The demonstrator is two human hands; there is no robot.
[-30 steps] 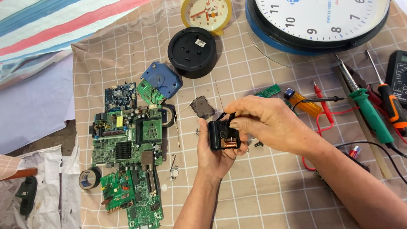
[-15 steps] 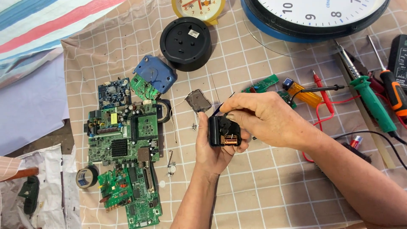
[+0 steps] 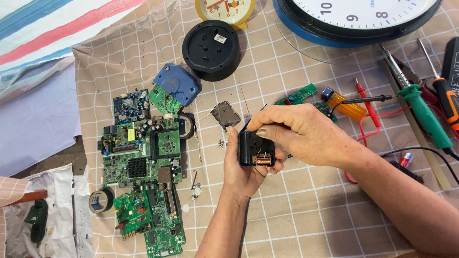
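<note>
Green circuit boards [image 3: 143, 162] crowd the checked beige cloth's [image 3: 296, 224] left part; bare cloth lies below the hands. The left hand [image 3: 244, 167], palm up, cradles a small black box-shaped clock movement [image 3: 256, 149]. The right hand [image 3: 306, 134] arches over it, fingers [image 3: 260, 129] pinching its top.

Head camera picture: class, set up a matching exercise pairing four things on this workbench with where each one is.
Things:
1. small black clock box
2. roll of tape
3. big wall clock
4. green circuit boards

Places:
A. at the top edge, right of the yellow alarm clock
B. held between the left hand and the right hand
C. spread out left of the hands
D. at the lower left corner of the boards

Pairs: 1-B, 2-D, 3-A, 4-C
</note>
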